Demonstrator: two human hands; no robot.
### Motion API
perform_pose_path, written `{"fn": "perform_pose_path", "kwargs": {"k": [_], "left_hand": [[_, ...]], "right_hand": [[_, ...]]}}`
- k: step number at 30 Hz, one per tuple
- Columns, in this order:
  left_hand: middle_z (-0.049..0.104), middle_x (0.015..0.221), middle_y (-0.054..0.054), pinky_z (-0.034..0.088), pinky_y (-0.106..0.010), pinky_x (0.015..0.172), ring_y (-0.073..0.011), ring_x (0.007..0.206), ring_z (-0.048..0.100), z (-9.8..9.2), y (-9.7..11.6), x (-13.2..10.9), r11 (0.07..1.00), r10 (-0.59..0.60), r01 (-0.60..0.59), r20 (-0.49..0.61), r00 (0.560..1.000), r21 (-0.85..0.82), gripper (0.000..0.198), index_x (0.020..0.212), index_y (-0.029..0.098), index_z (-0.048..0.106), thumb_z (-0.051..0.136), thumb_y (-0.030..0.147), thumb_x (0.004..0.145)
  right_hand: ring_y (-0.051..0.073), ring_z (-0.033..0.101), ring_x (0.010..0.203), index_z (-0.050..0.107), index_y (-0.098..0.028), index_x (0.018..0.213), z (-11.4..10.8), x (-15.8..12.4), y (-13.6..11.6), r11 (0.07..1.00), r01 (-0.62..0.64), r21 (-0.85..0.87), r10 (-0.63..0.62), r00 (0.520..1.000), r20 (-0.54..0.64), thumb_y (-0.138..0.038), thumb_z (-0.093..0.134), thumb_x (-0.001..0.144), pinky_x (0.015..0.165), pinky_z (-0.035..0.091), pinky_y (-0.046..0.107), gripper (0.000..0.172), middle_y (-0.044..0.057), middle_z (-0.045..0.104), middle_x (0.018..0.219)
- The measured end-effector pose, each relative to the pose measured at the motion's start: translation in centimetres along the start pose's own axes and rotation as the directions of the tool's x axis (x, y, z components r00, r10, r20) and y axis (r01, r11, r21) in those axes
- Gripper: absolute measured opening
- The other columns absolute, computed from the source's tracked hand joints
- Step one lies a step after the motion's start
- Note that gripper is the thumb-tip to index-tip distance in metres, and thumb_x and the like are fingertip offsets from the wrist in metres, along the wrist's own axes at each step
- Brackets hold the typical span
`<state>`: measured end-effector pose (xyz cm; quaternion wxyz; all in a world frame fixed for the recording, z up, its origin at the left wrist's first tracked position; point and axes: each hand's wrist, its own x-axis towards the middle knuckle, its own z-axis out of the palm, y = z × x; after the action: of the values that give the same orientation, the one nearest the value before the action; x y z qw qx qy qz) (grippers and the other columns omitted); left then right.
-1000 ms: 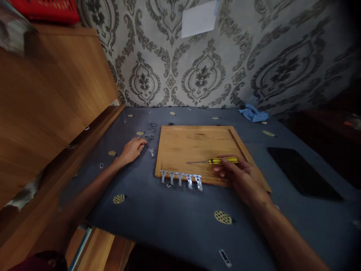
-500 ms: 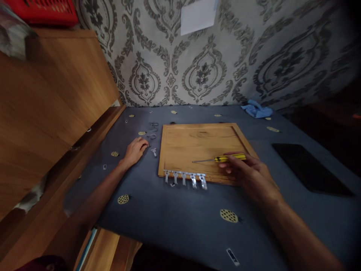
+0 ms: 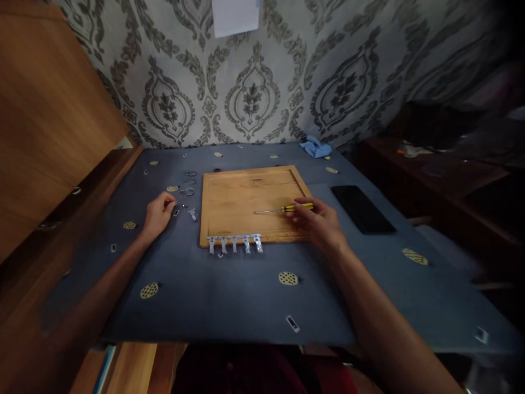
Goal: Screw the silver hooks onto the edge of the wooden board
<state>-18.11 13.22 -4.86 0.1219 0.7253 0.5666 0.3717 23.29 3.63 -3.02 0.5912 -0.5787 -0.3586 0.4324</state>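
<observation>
A wooden framed board (image 3: 246, 200) lies flat on the blue tablecloth. Several metal clips (image 3: 234, 244) sit in a row along its near left edge. My right hand (image 3: 322, 221) is closed on a yellow-and-black screwdriver (image 3: 292, 207), its shaft pointing left above the board. Left of the board, my left hand (image 3: 161, 212) has thumb and fingertips pinched together; whatever is between them is too small to make out. Beside those fingertips are small metal bits (image 3: 185, 206) and a loose metal clip (image 3: 192, 214). Wire rings (image 3: 188, 191) lie just beyond.
A black flat slab (image 3: 362, 209) lies right of the board. A crumpled blue cloth (image 3: 315, 148) rests near the patterned wall (image 3: 252, 104). On the left stands a wooden cabinet (image 3: 57, 93). Pineapple prints dot the tablecloth (image 3: 229, 298).
The head view has swung to the right, so everything sits further left. My left fingertips have drawn back slightly from the small metal bits. The right hand still holds the screwdriver over the board.
</observation>
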Motion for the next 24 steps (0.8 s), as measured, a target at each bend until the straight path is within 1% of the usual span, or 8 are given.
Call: {"fn": "perform_pose_path", "kwargs": {"k": [3,6,9,13,15,19,22,24], "left_hand": [[0.066,0.08,-0.004,0.046,-0.029,0.066,-0.0193,0.073,0.062,0.1,-0.1,0.4,0.995,-0.044,0.045,0.014,0.999,-0.09,0.014,0.087,0.02,0.06,0.057,0.031,0.079],[0.067,0.076,-0.002,0.045,-0.025,0.058,-0.0169,0.065,0.061,0.6,0.3,0.4,0.984,-0.074,0.082,0.054,0.996,-0.158,0.018,0.089,0.019,0.063,0.057,0.031,0.077],[0.069,0.08,-0.003,0.049,-0.026,0.063,-0.0165,0.071,0.063,1.0,1.2,-0.1,0.977,-0.079,0.088,0.056,0.995,-0.194,0.017,0.087,0.019,0.065,0.062,0.031,0.075],[0.071,0.082,-0.002,0.052,-0.028,0.071,-0.0171,0.076,0.065,1.6,2.9,-1.1,0.973,-0.071,0.078,0.039,0.997,-0.218,0.012,0.084,0.019,0.066,0.063,0.029,0.077],[0.072,0.083,-0.003,0.052,-0.028,0.07,-0.0174,0.078,0.066,1.8,3.7,-1.7,0.972,-0.064,0.069,0.028,0.998,-0.227,0.011,0.084,0.02,0.067,0.062,0.029,0.079],[0.072,0.085,-0.003,0.053,-0.025,0.066,-0.017,0.079,0.067,2.5,4.9,-2.7,0.966,-0.053,0.055,0.014,0.999,-0.253,0.013,0.086,0.02,0.067,0.062,0.031,0.081],[0.07,0.082,-0.002,0.053,-0.024,0.06,-0.0155,0.071,0.066,2.8,5.2,-3.2,0.955,-0.058,0.062,0.021,0.998,-0.289,0.016,0.085,0.019,0.067,0.062,0.034,0.081],[0.069,0.078,-0.001,0.053,-0.024,0.06,-0.014,0.065,0.064,2.8,5.3,-3.4,0.947,-0.059,0.066,0.029,0.998,-0.314,0.018,0.084,0.019,0.067,0.063,0.036,0.081]], "right_hand": [[0.014,0.063,0.051,0.064,-0.021,0.09,0.0,0.1,0.4,0.998,0.009,-0.063,-0.008,1.0,0.011,-0.049,0.088,0.058,0.045,0.049,0.022,0.049,0.003,0.071,0.065],[0.015,0.063,0.052,0.065,-0.02,0.09,0.1,0.3,0.9,0.99,0.045,-0.134,-0.042,0.999,0.027,-0.046,0.086,0.061,0.046,0.049,0.023,0.044,0.003,0.069,0.062],[0.016,0.063,0.052,0.067,-0.02,0.088,0.3,0.4,1.4,0.974,0.107,-0.202,-0.101,0.994,0.042,-0.044,0.085,0.061,0.048,0.05,0.024,0.04,0.002,0.067,0.063],[0.014,0.064,0.052,0.068,-0.02,0.085,0.6,0.2,1.7,0.948,0.188,-0.258,-0.178,0.982,0.062,-0.045,0.081,0.064,0.048,0.05,0.026,0.035,0.004,0.069,0.083],[0.014,0.064,0.052,0.068,-0.02,0.085,0.7,0.0,1.6,0.941,0.209,-0.267,-0.197,0.978,0.074,-0.044,0.077,0.067,0.048,0.049,0.026,0.032,0.005,0.069,0.086],[0.015,0.063,0.051,0.068,-0.02,0.085,1.0,-0.5,1.3,0.935,0.232,-0.269,-0.217,0.973,0.084,-0.042,0.073,0.07,0.048,0.048,0.027,0.027,0.005,0.068,0.082],[0.014,0.062,0.052,0.067,-0.02,0.083,1.2,-0.7,1.3,0.933,0.245,-0.264,-0.236,0.97,0.062,-0.042,0.071,0.071,0.048,0.048,0.027,0.026,0.006,0.068,0.086],[0.014,0.062,0.055,0.067,-0.02,0.085,1.4,-0.8,1.3,0.935,0.246,-0.254,-0.241,0.969,0.051,-0.044,0.068,0.073,0.05,0.049,0.027,0.026,0.006,0.068,0.088]]}}
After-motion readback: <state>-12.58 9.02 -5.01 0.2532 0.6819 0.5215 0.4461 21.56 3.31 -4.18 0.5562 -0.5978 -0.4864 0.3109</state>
